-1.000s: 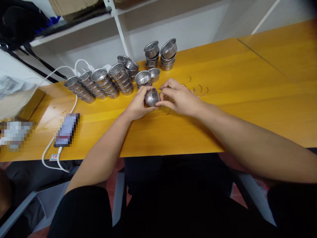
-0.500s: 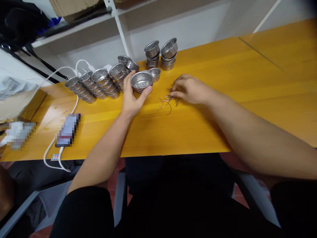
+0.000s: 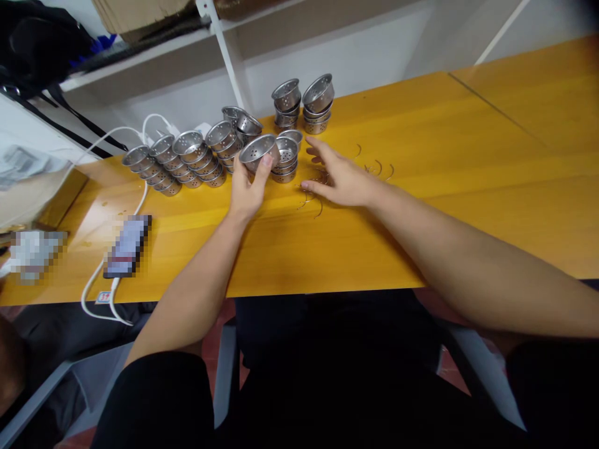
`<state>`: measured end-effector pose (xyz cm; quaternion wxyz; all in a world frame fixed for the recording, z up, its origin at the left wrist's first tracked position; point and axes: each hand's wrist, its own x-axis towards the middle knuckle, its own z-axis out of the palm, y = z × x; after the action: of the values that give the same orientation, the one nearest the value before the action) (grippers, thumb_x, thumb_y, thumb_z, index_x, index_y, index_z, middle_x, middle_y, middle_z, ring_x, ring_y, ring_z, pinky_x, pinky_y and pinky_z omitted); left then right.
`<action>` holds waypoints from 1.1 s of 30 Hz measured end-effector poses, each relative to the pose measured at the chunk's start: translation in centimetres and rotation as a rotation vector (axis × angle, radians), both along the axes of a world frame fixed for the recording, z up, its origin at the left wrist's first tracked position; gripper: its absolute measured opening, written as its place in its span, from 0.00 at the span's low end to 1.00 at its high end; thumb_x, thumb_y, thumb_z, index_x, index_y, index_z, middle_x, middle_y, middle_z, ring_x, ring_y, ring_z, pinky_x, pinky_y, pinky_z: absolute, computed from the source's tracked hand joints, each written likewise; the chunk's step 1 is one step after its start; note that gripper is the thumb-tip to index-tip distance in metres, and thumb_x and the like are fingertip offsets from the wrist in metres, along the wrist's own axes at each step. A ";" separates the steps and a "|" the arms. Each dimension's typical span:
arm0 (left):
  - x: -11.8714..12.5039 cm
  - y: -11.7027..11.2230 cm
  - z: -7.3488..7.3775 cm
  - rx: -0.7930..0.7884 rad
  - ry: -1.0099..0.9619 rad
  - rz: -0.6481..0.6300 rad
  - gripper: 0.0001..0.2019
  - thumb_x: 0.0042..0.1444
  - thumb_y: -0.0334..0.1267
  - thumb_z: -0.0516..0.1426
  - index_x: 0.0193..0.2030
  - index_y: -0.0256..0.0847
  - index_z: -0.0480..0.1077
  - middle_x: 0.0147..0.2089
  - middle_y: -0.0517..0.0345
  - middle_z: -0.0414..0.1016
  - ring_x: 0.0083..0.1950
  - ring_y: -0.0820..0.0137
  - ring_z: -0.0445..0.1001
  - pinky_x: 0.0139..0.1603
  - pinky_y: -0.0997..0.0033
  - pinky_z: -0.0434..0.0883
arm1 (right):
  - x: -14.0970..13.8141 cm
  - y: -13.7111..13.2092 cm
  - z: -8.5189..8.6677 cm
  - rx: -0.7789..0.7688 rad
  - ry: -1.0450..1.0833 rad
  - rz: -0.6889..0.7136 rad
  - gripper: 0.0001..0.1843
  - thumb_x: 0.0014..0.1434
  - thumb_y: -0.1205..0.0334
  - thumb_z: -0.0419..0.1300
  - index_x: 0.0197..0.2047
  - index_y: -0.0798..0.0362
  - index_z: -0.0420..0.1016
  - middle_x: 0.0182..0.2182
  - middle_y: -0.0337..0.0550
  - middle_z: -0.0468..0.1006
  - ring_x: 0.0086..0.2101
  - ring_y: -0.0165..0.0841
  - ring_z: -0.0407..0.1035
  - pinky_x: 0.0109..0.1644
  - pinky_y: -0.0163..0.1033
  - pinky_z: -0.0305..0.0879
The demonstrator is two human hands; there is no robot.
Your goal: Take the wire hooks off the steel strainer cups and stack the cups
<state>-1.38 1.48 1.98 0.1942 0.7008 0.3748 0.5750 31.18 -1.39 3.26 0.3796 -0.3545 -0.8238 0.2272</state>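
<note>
My left hand (image 3: 247,187) grips a small perforated metal cup (image 3: 258,151) by its rim, tilted, just left of a short stack of the same cups (image 3: 285,159). My right hand (image 3: 337,178) lies on the yellow table (image 3: 421,187) with its fingers stretched out. It rests over a loose bunch of thin curved wire pieces (image 3: 312,198), close to the right of that short stack. More curved wires (image 3: 378,167) lie further right.
Several leaning rows of metal cups (image 3: 187,159) run along the table's back left, and two taller stacks (image 3: 304,103) stand behind. A phone (image 3: 126,245) with a white cable (image 3: 100,274) lies at the left. A white shelf frame (image 3: 219,43) rises behind the table.
My left hand carried the cup from the middle of the table to the back, beside the short stack. My right hand let go of it, pinched at the wires, then spread flat over them.
</note>
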 end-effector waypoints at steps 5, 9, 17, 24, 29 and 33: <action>-0.5 0.8 -0.2 -0.022 0.063 -0.011 0.52 0.71 0.93 0.62 0.85 0.58 0.69 0.81 0.39 0.81 0.90 0.39 0.79 0.98 0.25 0.72 | -1.1 1.0 -0.6 -0.076 0.044 0.102 0.74 0.75 0.19 0.79 1.05 0.40 0.50 0.97 0.56 0.62 0.89 0.71 0.68 0.97 0.84 0.63; -0.5 1.0 -0.5 -0.017 0.147 -0.022 0.53 0.75 0.92 0.56 0.93 0.64 0.59 0.88 0.40 0.75 0.92 0.44 0.79 0.95 0.33 0.78 | -1.7 1.3 -0.4 -0.104 0.102 0.152 0.74 0.72 0.13 0.78 1.03 0.37 0.55 0.98 0.52 0.60 0.93 0.66 0.61 1.00 0.80 0.58; -0.7 2.4 -2.3 -0.057 0.099 -0.051 0.55 0.73 0.92 0.61 0.92 0.64 0.56 0.88 0.38 0.75 0.90 0.44 0.81 0.95 0.25 0.77 | -2.4 -0.3 0.5 -0.064 0.149 0.093 0.55 0.75 0.16 0.77 0.88 0.45 0.78 0.86 0.65 0.81 0.76 0.68 0.84 0.87 0.84 0.77; -1.0 2.4 -1.9 -0.048 0.127 -0.071 0.52 0.74 0.91 0.61 0.89 0.61 0.61 0.86 0.37 0.79 0.88 0.44 0.84 0.93 0.28 0.80 | -2.8 -0.7 0.8 -0.103 0.202 0.198 0.60 0.76 0.14 0.75 0.93 0.42 0.72 0.91 0.62 0.75 0.82 0.66 0.79 0.93 0.79 0.71; -0.8 2.0 -1.7 -0.060 0.026 -0.131 0.50 0.69 0.88 0.71 0.83 0.58 0.70 0.81 0.40 0.84 0.84 0.42 0.87 0.90 0.32 0.83 | -2.5 -0.4 0.3 -0.042 0.253 0.161 0.59 0.74 0.13 0.75 0.91 0.41 0.75 0.77 0.61 0.88 0.68 0.64 0.87 0.85 0.81 0.81; -0.4 1.7 -1.8 -0.023 0.006 -0.165 0.48 0.69 0.84 0.74 0.81 0.56 0.74 0.82 0.42 0.84 0.84 0.44 0.87 0.88 0.41 0.85 | -2.5 -0.6 0.4 -0.004 0.231 0.160 0.59 0.76 0.15 0.75 0.95 0.40 0.72 0.74 0.59 0.89 0.68 0.65 0.87 0.85 0.80 0.81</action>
<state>-1.77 3.22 0.20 0.2480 0.7288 0.3230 0.5505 28.66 -1.94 3.67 0.4520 -0.2597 -0.7997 0.2980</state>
